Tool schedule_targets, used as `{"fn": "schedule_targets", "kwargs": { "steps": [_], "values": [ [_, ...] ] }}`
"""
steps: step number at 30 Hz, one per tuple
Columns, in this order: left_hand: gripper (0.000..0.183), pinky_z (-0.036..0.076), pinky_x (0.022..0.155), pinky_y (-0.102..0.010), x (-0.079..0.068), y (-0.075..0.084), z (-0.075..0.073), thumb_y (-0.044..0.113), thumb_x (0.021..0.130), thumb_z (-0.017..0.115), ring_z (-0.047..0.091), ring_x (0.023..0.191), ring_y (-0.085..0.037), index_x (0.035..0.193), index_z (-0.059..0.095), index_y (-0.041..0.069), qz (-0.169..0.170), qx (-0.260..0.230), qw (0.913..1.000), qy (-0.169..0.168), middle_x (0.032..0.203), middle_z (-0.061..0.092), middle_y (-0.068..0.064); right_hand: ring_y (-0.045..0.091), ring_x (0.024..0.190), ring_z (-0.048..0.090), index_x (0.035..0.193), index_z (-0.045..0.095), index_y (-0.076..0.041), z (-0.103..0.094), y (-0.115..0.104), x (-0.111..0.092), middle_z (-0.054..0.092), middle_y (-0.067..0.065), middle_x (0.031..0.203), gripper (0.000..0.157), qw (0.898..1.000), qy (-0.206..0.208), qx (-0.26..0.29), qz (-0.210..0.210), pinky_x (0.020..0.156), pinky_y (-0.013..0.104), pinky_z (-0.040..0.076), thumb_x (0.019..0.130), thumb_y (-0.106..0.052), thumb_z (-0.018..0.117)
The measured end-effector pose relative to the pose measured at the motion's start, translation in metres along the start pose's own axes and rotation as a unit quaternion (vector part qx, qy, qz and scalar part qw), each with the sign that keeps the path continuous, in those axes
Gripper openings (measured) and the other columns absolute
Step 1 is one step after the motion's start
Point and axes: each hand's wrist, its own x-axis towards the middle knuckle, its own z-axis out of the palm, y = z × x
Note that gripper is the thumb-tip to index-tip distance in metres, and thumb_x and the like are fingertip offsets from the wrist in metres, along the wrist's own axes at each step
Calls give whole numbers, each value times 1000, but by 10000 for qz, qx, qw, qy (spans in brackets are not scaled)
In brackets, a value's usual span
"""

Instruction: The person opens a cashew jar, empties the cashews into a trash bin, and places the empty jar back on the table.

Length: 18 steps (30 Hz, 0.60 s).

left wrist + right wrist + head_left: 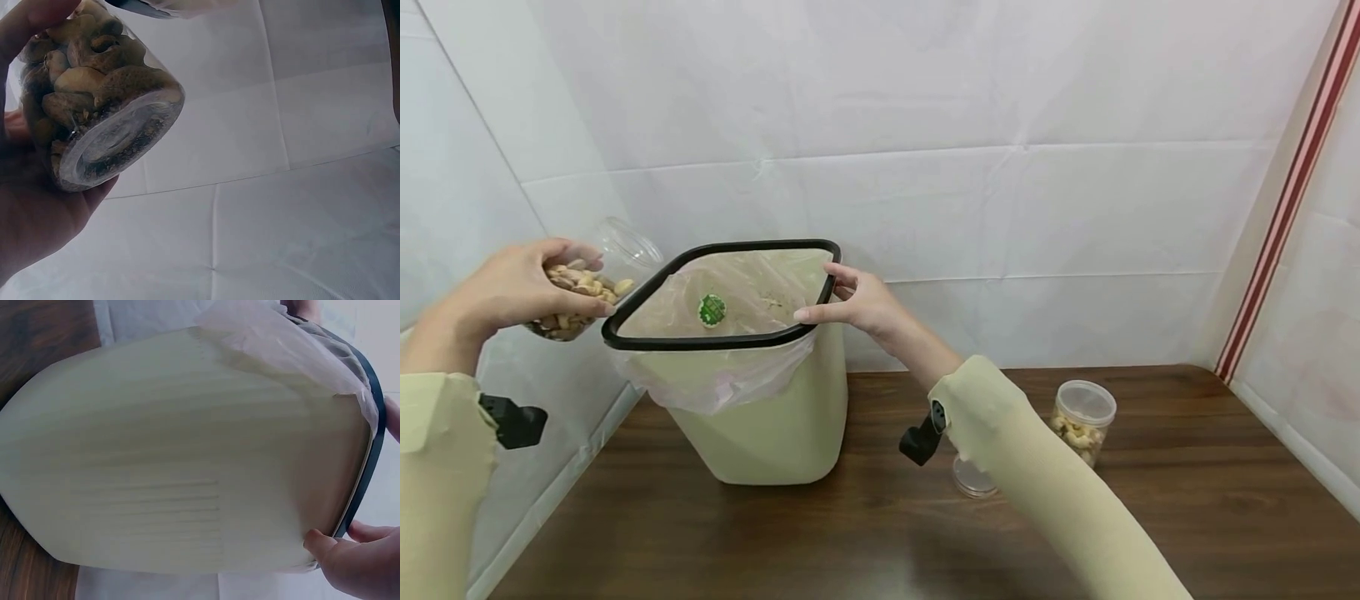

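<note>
A clear plastic jar [580, 287] of nuts is in my left hand [512, 287], tilted with its wide mouth pointing up and right, beside the left corner of the trash bin [775, 417]. The left wrist view shows the base of the jar [125, 140], with fine crumbs at the bottom and nuts packed above. My right hand [868, 308] grips the bin's black rim [715, 342] at its right side, thumb and fingers on either side of it. A pale plastic liner [722, 387] hangs over the front; inside lies a green round piece [712, 310].
On the right of the brown wooden table [895, 542] stands a second clear jar [1083, 417] of nuts, partly behind my right forearm. A clear round lid [972, 479] lies near that forearm. White sheeting [940, 208] rises behind the table and at both sides.
</note>
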Motion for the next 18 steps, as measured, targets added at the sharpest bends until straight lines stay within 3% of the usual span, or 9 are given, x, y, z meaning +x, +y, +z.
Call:
{"fn": "schedule_targets", "kwargs": {
  "steps": [6, 13, 18],
  "values": [
    [70, 42, 60, -32, 1, 3, 0, 32, 74, 75, 50, 85, -23, 127, 42, 0, 13, 13, 10000, -13, 112, 51, -30, 21, 134, 27, 141, 31, -10, -4, 0, -1, 29, 4, 147, 78, 10000, -20, 21, 49, 107, 35, 23, 75, -11, 72],
    [67, 42, 60, -28, 4, 7, -1, 31, 74, 75, 48, 81, -12, 127, 45, 3, 89, -21, 9999, -74, 111, 54, -26, 21, 133, 29, 142, 30, -10, -9, 2, -1, 30, 7, 146, 79, 9998, 133, 101, 91, 106, 34, 26, 75, -9, 72],
    [64, 42, 60, -30, 6, 10, 0, 33, 75, 73, 49, 85, -22, 125, 46, 4, 151, 54, 9998, -123, 109, 54, -25, 21, 132, 29, 142, 30, -8, -14, 2, 1, 30, 8, 146, 77, 9997, 148, 177, 20, 105, 33, 27, 76, -7, 70]
  ]
}}
